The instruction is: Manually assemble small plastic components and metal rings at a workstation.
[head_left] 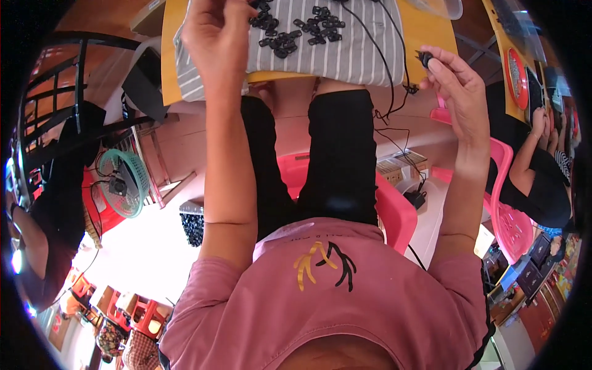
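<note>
Between the thumb and fingers of my right hand [459, 83] is a small black plastic piece with a pointed end [424, 58], held up past the right edge of the cloth. My left hand [216, 28] is at the cloth's left side, its fingers curled together and partly cut off by the top of the picture. Whatever it pinches is hidden. Beside it, small black plastic parts [280, 44] lie in a loose pile. A second pile of black parts [320, 26] sits to the right. Both rest on a grey striped cloth [364, 61].
The cloth covers a yellow table [431, 34]. Black cables [398, 43] run across it and hang over its front edge. A clear plastic container [447, 7] stands at the far right. Pink chairs [512, 228] and a seated person [546, 179] are to the right; a green basket [123, 183] is left.
</note>
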